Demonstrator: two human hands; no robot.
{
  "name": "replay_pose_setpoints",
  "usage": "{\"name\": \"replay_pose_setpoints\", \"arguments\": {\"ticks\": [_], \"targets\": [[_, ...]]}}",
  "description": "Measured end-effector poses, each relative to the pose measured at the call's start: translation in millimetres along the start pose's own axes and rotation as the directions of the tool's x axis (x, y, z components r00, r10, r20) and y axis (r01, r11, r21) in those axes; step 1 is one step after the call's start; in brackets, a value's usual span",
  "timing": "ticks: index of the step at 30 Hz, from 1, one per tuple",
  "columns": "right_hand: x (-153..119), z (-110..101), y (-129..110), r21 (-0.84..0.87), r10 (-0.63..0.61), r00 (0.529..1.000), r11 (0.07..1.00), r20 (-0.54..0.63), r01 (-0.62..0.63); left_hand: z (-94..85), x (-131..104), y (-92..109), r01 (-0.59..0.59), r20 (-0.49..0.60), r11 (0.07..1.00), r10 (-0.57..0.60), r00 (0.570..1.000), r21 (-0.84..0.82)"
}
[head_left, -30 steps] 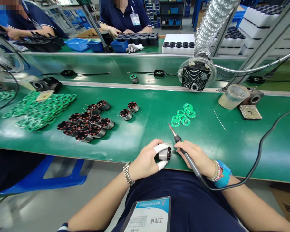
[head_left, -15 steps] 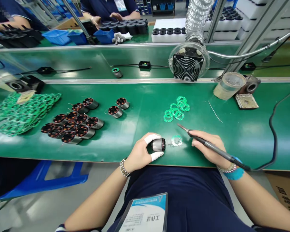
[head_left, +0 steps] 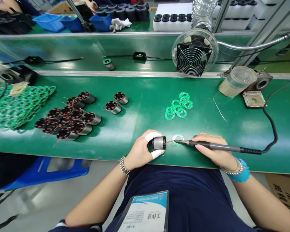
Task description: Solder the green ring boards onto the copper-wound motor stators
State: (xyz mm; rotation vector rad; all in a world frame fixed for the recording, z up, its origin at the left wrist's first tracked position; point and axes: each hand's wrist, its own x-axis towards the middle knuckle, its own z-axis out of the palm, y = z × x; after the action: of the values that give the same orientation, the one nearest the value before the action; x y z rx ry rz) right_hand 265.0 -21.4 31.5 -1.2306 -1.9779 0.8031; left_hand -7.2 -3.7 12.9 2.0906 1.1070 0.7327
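Note:
Between the thumb and fingers of my left hand (head_left: 145, 148) is a motor stator (head_left: 159, 143), lying on its side with its copper-wound end facing right. White covers wrap the thumb and finger that grip it. Thin wire leads run from the stator to a ring-shaped green circuit board (head_left: 178, 138) lying flat on the bench. My right hand (head_left: 215, 149) is closed around a soldering iron (head_left: 217, 147), held almost level. The iron's tip lies over the ring board, close to the wire ends; whether it touches them I cannot tell.
Several loose ring boards (head_left: 180, 105) lie beyond my hands. Stators (head_left: 70, 119) stand grouped at left, beside stacked board panels (head_left: 21, 106). A fan (head_left: 193, 59) hangs at the back. At right are a cup (head_left: 238, 81), a sponge tray (head_left: 253, 99) and the iron's cable (head_left: 274, 129).
The soldering iron has swung down and left, from above the ring board to right over it. My left hand still holds the stator in place. The camera view has tilted slightly.

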Motion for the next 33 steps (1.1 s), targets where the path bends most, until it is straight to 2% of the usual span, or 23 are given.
{"name": "replay_pose_setpoints", "arguments": {"ticks": [8,33], "targets": [[1.0,-0.5,0.5,0.032,-0.006,0.999,0.999,0.050,0.005,0.6,-1.9,-1.6,-0.011,-0.016,1.000,0.011,1.000,0.010],[-0.1,0.2,1.1,0.051,-0.006,0.998,0.999,0.065,0.002,1.9,-1.0,-2.0,-0.019,-0.037,0.999,0.020,0.999,0.027]]}}
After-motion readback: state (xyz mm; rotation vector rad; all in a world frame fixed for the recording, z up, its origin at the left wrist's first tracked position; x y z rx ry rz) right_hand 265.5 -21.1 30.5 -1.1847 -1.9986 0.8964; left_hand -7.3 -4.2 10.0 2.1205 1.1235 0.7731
